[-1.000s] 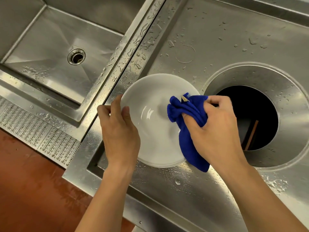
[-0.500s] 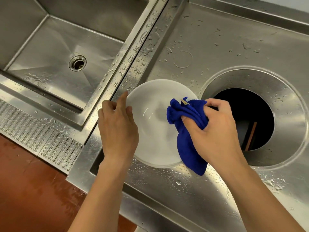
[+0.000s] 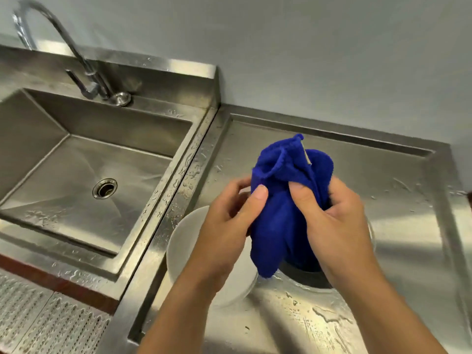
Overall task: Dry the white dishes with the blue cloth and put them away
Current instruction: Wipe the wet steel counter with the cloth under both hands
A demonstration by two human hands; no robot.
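You hold the blue cloth (image 3: pixel 283 208) with both hands: your left hand (image 3: pixel 229 221) pinches its side with a narrow grip, and your right hand (image 3: pixel 332 218) is closed around its other side. The white plate (image 3: pixel 186 241) lies below on the wet tabletop (image 3: pixel 398 200), just beside the round hole (image 3: pixel 306 273), and no hand touches it. I judge the task is in the middle: this plate is not yet put away, and I cannot tell if it is fully dry
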